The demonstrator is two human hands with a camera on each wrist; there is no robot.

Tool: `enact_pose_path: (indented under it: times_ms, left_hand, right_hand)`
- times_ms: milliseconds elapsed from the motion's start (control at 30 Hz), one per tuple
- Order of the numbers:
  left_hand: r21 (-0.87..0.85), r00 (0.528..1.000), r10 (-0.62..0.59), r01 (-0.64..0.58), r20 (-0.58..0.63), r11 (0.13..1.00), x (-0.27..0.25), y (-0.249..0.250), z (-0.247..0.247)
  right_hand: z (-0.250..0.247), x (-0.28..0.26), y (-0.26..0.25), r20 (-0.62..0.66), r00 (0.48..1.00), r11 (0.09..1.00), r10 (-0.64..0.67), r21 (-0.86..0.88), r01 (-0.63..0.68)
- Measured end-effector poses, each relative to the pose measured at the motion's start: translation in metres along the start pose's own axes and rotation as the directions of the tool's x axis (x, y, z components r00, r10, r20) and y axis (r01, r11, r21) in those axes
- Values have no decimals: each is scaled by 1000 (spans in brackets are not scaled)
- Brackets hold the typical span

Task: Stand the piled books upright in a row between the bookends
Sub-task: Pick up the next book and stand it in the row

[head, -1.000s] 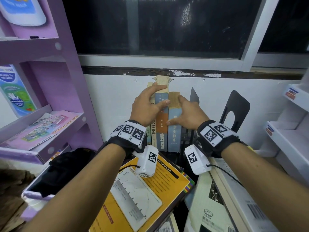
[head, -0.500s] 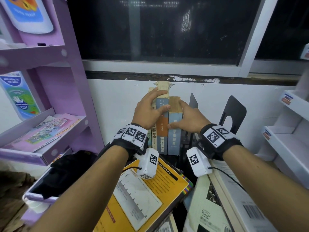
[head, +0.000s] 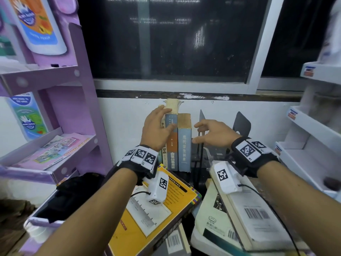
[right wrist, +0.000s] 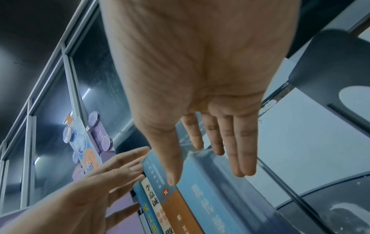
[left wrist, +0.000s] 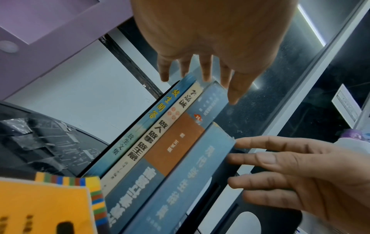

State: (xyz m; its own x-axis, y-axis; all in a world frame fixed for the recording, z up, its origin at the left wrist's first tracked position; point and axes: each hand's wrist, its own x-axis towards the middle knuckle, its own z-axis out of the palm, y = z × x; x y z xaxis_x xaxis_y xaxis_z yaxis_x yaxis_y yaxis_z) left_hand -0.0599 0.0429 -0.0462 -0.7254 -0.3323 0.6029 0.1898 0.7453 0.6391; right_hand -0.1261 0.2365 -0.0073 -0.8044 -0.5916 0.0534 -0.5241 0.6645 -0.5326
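— Head view first: what is being seen of the standing books (head: 175, 143)?

— Four paperbacks are being shown upright in a row against the white wall, spines facing out: a thin blue one at the left, a cream one, a blue and orange one, and a thicker pale blue one (head: 184, 145) with a worn, yellowed top edge. One more, its browned pages fanning at the top, is being seen behind them. Two black sheet-metal bookends (head: 241, 124) with rounded tops are standing to the right of the row, apart from it.

— And the hands?

— The left hand (head: 156, 130) is being held flat at the left end of the row, fingers straight and spread, fingertips at the tops of the spines; nothing is being gripped. The right hand (head: 215, 133) is being held just beside the pale blue book, fingers straight and loosely spread, gripping nothing; whether its thumb is touching the cover cannot be told.

— What is lying nearer the person?

— A yellow glossy book (head: 156, 215) with a striped edge is lying flat below the left wrist, and white-covered books (head: 245, 218) with barcodes are being seen piled flat below the right wrist.

— Anything in containers?

— A purple cardboard shelf unit (head: 77, 108) at the left is holding printed leaflets in its sloping trays.
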Motion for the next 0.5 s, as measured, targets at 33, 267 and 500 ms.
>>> enact_pose_path:
  times_ms: [33,267,500]
  left_hand:
    - [26,1000,2,-1,-27,1000,-3,5,0]
    - [-39,995,56,-53,80,998,-30,46,6]
    - [10,815,-188,218,547,976,-53,72,38]
  right_hand:
    - [-3,-5,2,2,1000,1000,2,-2,-2]
    - [-26,-47,20,56,991,989,118,-97,-112]
    - [-37,-96,39,139,946,944,294,-196,-265]
